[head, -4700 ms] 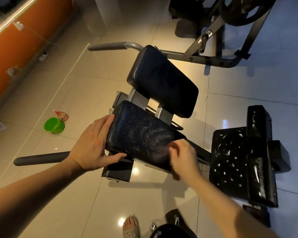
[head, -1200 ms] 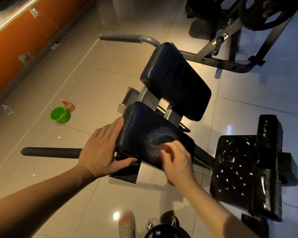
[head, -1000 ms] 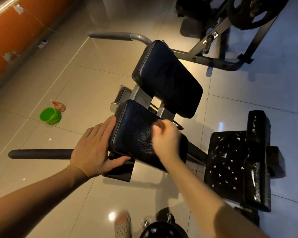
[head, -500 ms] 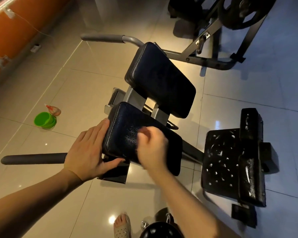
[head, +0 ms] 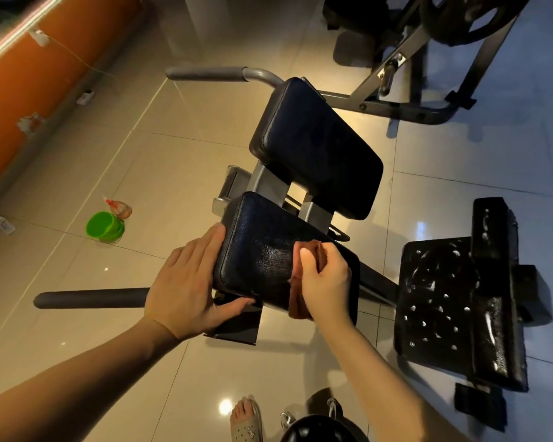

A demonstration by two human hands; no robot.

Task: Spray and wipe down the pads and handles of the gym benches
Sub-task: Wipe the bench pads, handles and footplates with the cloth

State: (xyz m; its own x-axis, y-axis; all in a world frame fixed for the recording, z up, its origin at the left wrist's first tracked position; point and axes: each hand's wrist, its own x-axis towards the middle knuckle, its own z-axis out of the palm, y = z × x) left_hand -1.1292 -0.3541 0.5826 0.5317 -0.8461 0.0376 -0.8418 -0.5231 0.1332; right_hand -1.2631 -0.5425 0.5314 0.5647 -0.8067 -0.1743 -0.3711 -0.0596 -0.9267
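A dark padded near pad of a gym bench sits in front of me, with a second far pad behind it. My left hand lies against the near pad's left edge, fingers straight along the side and thumb under its front edge. My right hand grips a brown cloth and presses it on the pad's right half. Grey foam handles stick out to the left, a near handle and a far handle. A spray bottle lies on the floor at left.
A green bucket stands on the tiled floor beside the spray bottle. A worn black perforated seat stands at right. A weight machine frame is behind. An orange wall runs along the left. My sandalled foot is below.
My right hand with the cloth has swept across the near pad from its right end towards the middle and back a little. My left hand has stayed on the pad's left edge.
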